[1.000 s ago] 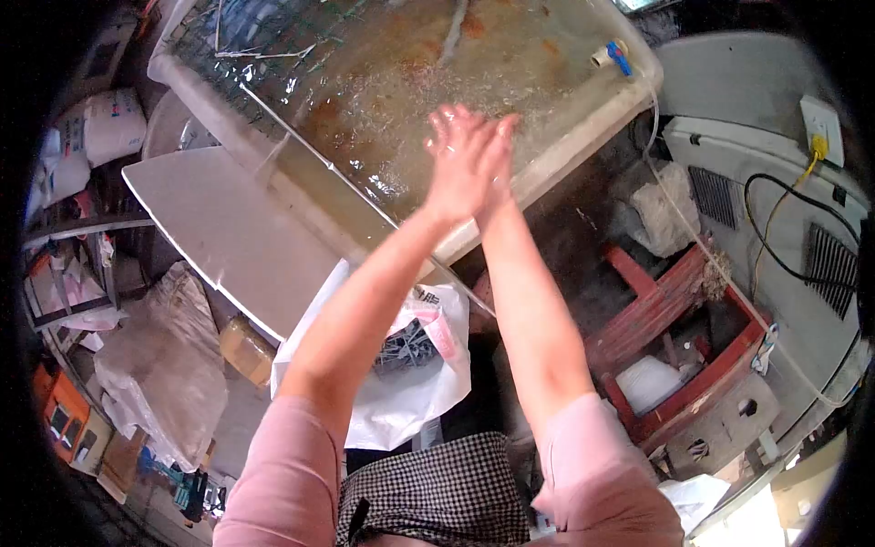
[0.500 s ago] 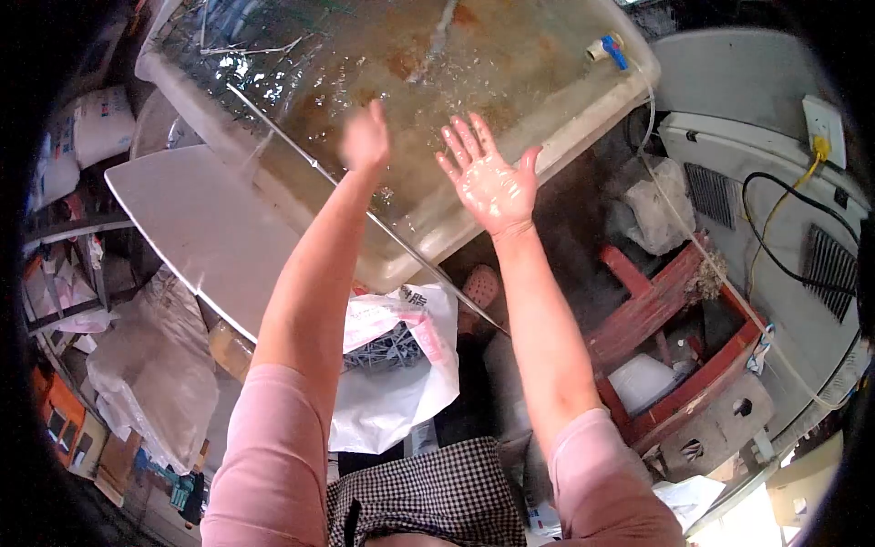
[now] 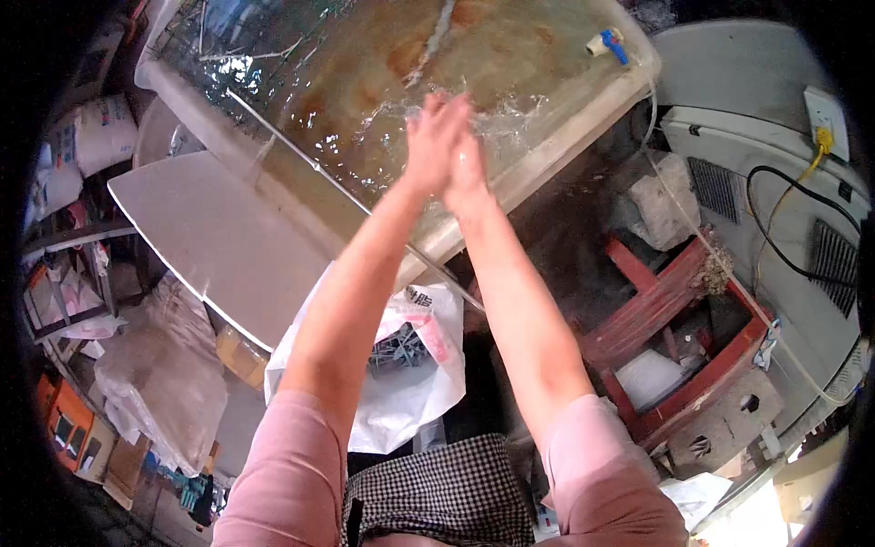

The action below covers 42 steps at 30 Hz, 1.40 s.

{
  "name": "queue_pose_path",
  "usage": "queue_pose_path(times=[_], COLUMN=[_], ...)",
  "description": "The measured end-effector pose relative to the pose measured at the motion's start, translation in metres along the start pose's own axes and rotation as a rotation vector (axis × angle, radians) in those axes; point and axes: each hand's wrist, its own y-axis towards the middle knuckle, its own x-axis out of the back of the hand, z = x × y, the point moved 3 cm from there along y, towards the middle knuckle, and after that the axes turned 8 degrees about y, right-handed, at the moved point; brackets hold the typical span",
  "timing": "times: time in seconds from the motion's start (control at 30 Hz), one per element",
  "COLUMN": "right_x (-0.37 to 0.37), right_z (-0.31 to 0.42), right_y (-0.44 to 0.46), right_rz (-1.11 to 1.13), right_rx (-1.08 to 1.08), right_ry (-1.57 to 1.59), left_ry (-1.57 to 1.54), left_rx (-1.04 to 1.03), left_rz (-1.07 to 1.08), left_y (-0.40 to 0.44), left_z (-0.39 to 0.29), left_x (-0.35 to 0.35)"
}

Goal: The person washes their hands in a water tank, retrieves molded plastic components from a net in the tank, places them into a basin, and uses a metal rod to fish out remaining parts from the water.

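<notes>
My left hand (image 3: pixel 428 150) and my right hand (image 3: pixel 468 169) are brought together palm to palm above the near part of a big pale tub (image 3: pixel 583 129). The fingers of both hands stretch forward, a little blurred, and I see nothing held in them. The left hand partly covers the right. Around the fingertips the murky brownish water (image 3: pixel 510 55) splashes and ripples. A thin metal rod (image 3: pixel 317 167) slants across the tub's near left corner and passes beneath my forearms.
A white bag (image 3: pixel 419 406) of grey slender pieces (image 3: pixel 396 351) stands below my arms. Left of the tub is a pale board (image 3: pixel 219 237). A red wooden frame (image 3: pixel 670 292) and a grey vented machine (image 3: pixel 729 164) are at right. A blue-handled valve (image 3: pixel 613 46) sits inside the tub.
My hands were apart, the right palm up and wet; now they meet palm to palm. The water at the fingertips has begun splashing.
</notes>
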Motion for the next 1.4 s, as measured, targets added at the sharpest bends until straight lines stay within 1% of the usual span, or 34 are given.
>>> queue_pose_path(times=[0.03,0.07,0.1,0.17,0.2,0.23,0.3,0.37,0.4,0.43,0.47,0.5,0.57,0.6,0.63,0.7,0.73,0.77,0.8,0.83,0.87,0.9,0.93,1.0,1.07,1.1,1.13,1.17,1.2,1.27,1.3,1.33,1.37,1.4], right_x=[-0.014,-0.017,-0.015,-0.009,-0.004,-0.002,-0.017,-0.005,-0.021,-0.036,-0.047,-0.051,-0.048,-0.049,-0.041,-0.008,0.010,0.024,0.040,0.056,0.069,0.076,0.081,0.088,0.086,0.082,0.070,0.052,0.029,-0.004,-0.021,-0.037,-0.053,-0.048], right_z=[0.001,-0.003,-0.001,0.023,0.035,0.031,0.019,-0.008,-0.008,-0.005,0.000,-0.001,-0.015,-0.018,-0.017,-0.017,-0.016,-0.011,-0.006,-0.004,-0.003,-0.003,-0.003,-0.006,-0.014,-0.016,-0.011,-0.011,-0.009,-0.004,-0.006,-0.009,-0.001,0.011], right_y=[-0.001,-0.004,-0.003,0.007,0.015,0.015,0.008,0.001,-0.011,-0.022,-0.028,-0.035,-0.042,-0.042,-0.038,-0.027,-0.023,-0.022,-0.021,-0.021,-0.019,-0.019,-0.019,-0.010,0.006,0.010,0.014,0.009,0.003,-0.003,-0.002,-0.009,-0.014,-0.007], right_rz=[-0.026,-0.058,-0.054,-0.162,-0.307,-0.306,-0.122,0.149,0.100,0.050,0.148,0.148,0.083,0.092,0.089,0.060,0.011,0.006,-0.048,-0.106,-0.065,-0.082,-0.133,-0.214,-0.238,-0.272,-0.348,-0.284,-0.228,-0.095,-0.049,0.034,-0.017,-0.071], right_rx=[-0.053,0.074,0.073,0.476,0.452,0.450,0.383,0.378,0.419,0.460,0.499,0.499,0.007,-0.001,0.000,-0.005,0.004,0.002,-0.059,-0.117,-0.106,-0.111,-0.099,-0.087,-0.076,-0.061,-0.049,0.019,0.093,0.020,-0.005,0.047,0.130,0.153], right_ry=[-0.123,-0.363,-0.364,-0.814,-1.129,-1.122,-2.350,-1.220,-1.386,-1.551,-1.435,-1.433,0.108,0.301,0.301,0.428,0.286,0.286,0.406,0.525,0.415,0.412,0.367,0.258,0.256,0.249,0.087,-0.021,-0.125,-0.195,-0.263,-0.426,-0.496,-0.489], left_ry=[-0.129,-0.484,-0.484,-0.762,-0.381,-0.025,0.355,0.325,-0.127,-0.481,-0.744,-1.004,-1.727,-1.720,-1.722,-1.188,-1.072,-1.073,-0.506,0.067,0.146,0.226,-0.193,-1.249,-1.323,-0.905,-0.483,-0.310,-0.312,0.225,-0.109,-0.504,-0.653,-0.784], left_rx=[0.095,0.282,0.280,0.397,0.198,0.166,0.281,0.120,0.389,0.489,0.458,0.421,0.239,0.041,0.044,0.550,0.577,0.583,0.618,0.617,0.703,0.789,0.876,0.773,0.674,0.406,0.153,0.143,0.136,-0.181,0.256,0.362,0.529,0.711], left_rz=[0.024,0.053,0.049,0.026,-0.067,-0.066,0.032,-0.151,-0.007,0.172,0.193,0.214,0.430,0.519,0.520,0.019,-0.012,-0.013,-0.188,-0.337,-0.372,-0.406,-0.401,-0.141,0.040,0.161,0.171,0.098,0.095,-0.025,-0.129,-0.111,0.000,0.097], left_y=[0.015,0.016,0.005,-0.024,-0.030,-0.035,-0.022,0.002,0.005,0.009,0.009,0.008,-0.003,-0.002,0.002,0.003,0.015,0.022,0.024,0.022,0.016,0.010,0.008,-0.002,-0.012,-0.020,-0.030,-0.030,-0.024,0.000,0.016,0.016,0.006,-0.005], left_z=[0.006,0.014,-0.001,-0.027,-0.031,-0.027,-0.029,-0.013,-0.025,-0.019,-0.015,-0.009,-0.003,-0.001,0.004,0.025,0.067,0.100,0.134,0.151,0.155,0.164,0.203,0.176,0.109,0.082,0.055,0.028,0.032,0.029,0.025,0.014,-0.007,-0.030], left_x=[0.010,0.009,0.012,0.004,-0.001,0.002,0.016,0.025,0.033,0.037,0.036,0.033,0.036,0.038,0.033,0.025,0.020,0.020,0.028,0.036,0.036,0.037,0.020,-0.010,-0.022,-0.023,-0.025,-0.023,-0.020,-0.007,0.007,0.013,0.018,0.023])
